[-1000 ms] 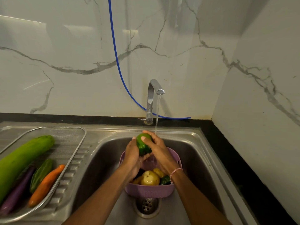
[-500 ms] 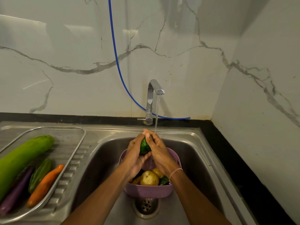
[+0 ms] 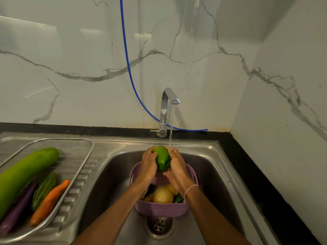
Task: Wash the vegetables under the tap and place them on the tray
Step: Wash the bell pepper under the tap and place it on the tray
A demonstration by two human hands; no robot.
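Note:
A green bell pepper (image 3: 162, 159) is held between both hands over the sink, just left of the water stream from the tap (image 3: 167, 106). My left hand (image 3: 148, 166) grips its left side with the thumb over the top. My right hand (image 3: 176, 167) grips its right side, under the water. Below them a purple basket (image 3: 160, 210) in the sink holds a potato (image 3: 163, 196) and other vegetables, partly hidden by my wrists. On the left, the wire mesh tray (image 3: 85, 156) carries a long green gourd (image 3: 26, 171), a bitter gourd (image 3: 44, 190), a carrot (image 3: 50, 202) and a purple eggplant (image 3: 17, 207).
The steel sink (image 3: 214, 175) has a drain (image 3: 160, 225) just in front of the basket. A blue hose (image 3: 131, 75) hangs down the marble wall and runs behind the tap. A black counter edge (image 3: 256, 183) borders the sink on the right.
The hands have turned the pepper under the stream; more of it now shows between them, with the left thumb over its top.

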